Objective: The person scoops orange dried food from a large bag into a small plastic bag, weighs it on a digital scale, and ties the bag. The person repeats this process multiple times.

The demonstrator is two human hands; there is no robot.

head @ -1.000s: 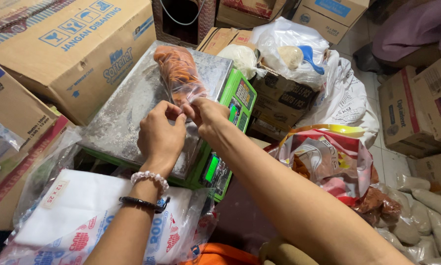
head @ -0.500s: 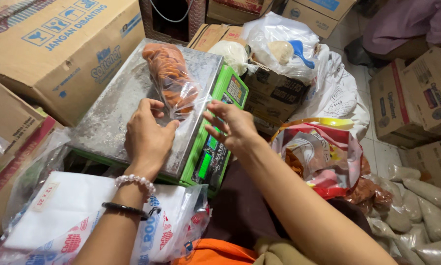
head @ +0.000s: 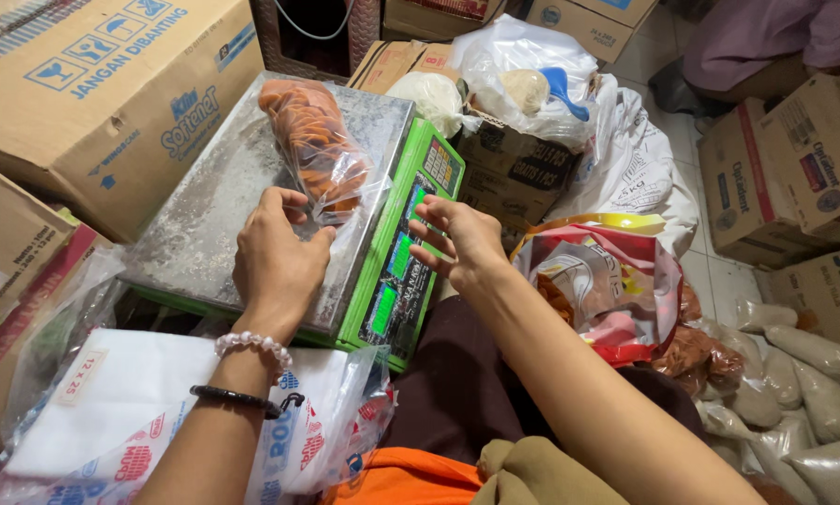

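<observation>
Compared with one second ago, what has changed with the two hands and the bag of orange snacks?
The right hand let go of the clear bag of orange snacks and moved right, over the scale's green panel, fingers spread. The left hand lowered its grip to the bag's near end. The bag stayed lying on the metal weighing plate, and the boxes around did not move.
</observation>
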